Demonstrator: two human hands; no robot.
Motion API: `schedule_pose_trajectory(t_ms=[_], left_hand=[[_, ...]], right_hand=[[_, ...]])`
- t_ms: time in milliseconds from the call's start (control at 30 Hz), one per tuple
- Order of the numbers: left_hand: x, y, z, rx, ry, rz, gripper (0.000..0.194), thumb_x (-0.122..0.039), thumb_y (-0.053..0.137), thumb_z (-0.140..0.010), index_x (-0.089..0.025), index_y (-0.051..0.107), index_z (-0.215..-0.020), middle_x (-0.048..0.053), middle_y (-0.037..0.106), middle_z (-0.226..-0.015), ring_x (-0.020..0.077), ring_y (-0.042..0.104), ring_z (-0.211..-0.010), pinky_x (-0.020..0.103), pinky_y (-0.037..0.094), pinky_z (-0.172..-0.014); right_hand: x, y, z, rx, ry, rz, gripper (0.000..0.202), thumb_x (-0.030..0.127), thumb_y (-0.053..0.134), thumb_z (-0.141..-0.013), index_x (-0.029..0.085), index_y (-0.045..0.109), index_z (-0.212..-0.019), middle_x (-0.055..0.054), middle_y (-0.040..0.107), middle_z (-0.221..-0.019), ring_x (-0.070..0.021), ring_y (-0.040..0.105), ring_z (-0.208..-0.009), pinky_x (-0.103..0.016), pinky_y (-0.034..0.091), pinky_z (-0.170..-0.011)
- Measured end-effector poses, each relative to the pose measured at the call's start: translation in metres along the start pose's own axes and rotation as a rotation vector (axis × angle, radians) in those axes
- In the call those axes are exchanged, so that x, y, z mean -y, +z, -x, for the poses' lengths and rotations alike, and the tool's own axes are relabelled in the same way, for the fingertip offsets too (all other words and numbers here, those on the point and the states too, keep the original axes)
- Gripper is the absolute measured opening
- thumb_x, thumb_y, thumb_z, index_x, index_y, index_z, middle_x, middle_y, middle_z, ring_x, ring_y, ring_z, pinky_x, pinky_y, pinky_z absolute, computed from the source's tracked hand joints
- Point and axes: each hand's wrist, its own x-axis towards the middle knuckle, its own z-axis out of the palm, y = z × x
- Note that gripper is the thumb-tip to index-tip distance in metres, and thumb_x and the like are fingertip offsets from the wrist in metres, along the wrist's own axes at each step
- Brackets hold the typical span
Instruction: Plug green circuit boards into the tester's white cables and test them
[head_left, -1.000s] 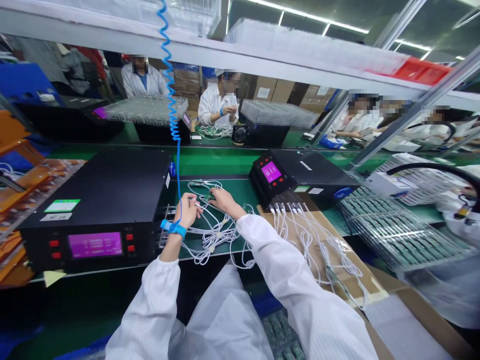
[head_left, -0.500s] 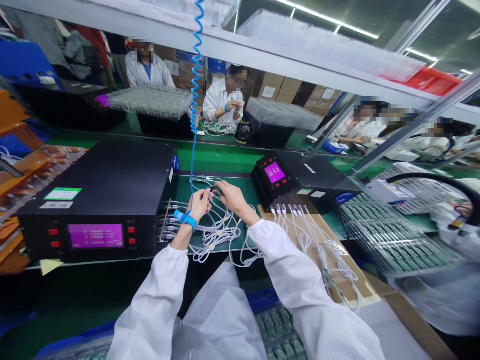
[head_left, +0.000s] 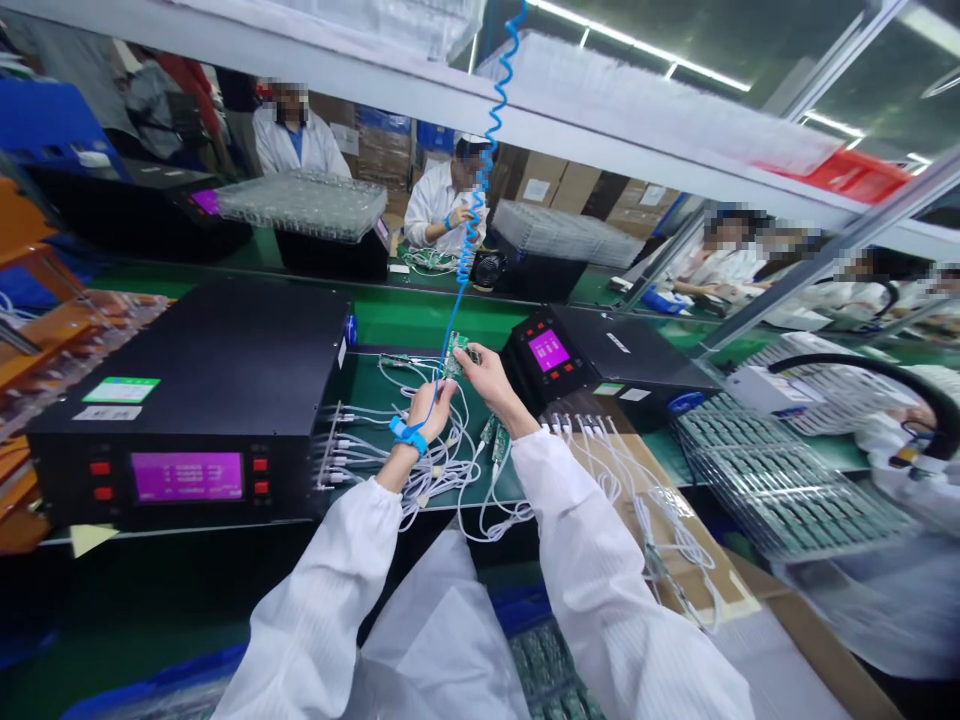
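Note:
A small green circuit board (head_left: 454, 352) is pinched in my right hand (head_left: 489, 380), tilted up above the mat. Just below and left of it, my left hand (head_left: 429, 412) has its fingers closed at the board's lower end, on what looks like a white cable's end; the detail is too small to tell. A blue strap (head_left: 409, 436) with a coiled blue cord (head_left: 491, 125) circles my left wrist. Under both hands white cables (head_left: 442, 470) lie tangled. More boards (head_left: 498, 440) rest beside my right wrist.
A large black tester (head_left: 187, 370) with a purple screen stands left, a smaller one (head_left: 607, 350) right. Cables lie on cardboard (head_left: 720, 570). A tray of boards (head_left: 787, 480) is at right. Overhead runs a white shelf (head_left: 300, 60). Other people sit across the bench.
Both hands have shifted right, and the board in my right hand is now raised into view. The blue cord has swung right. Boards near my right wrist now show.

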Motion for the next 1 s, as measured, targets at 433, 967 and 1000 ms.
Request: schedule_pose_trajectory(t_ms=[433,967,1000], left_hand=[[0.022,-0.009,0.007,-0.010,-0.140,-0.055,0.027,-0.030,0.049,-0.101,-0.014,0.071,-0.096,0.000,0.063,-0.055,0.0171,0.061,-0.048,0.030,0.051,-0.062],[0.009,-0.045,0.033,-0.234,-0.137,0.240,0.032,-0.023,0.066,-0.096,-0.015,0.061,-0.126,0.019,0.057,-0.136,0.0084,0.070,-0.069,0.016,0.049,-0.048],[0.007,-0.048,0.034,-0.241,-0.133,0.236,0.031,-0.022,0.066,-0.096,-0.014,0.062,-0.126,0.019,0.056,-0.137,0.0085,0.070,-0.069,0.016,0.049,-0.048]], right_hand=[[-0.031,-0.033,-0.047,-0.683,0.477,-0.524,0.027,0.018,0.068,-0.091,0.021,0.048,-0.073,0.009,0.049,-0.055,-0.0059,0.046,-0.047,-0.014,0.037,-0.040],[-0.021,0.120,-0.064,0.211,-0.068,0.632,0.045,0.037,0.078,-0.084,0.018,0.062,-0.122,-0.012,0.072,-0.108,-0.0260,0.069,-0.099,-0.035,0.052,-0.084],[-0.018,0.122,-0.062,0.293,-0.116,0.797,0.041,0.034,0.074,-0.088,0.018,0.062,-0.124,-0.015,0.071,-0.116,-0.0282,0.069,-0.104,-0.036,0.051,-0.086]])
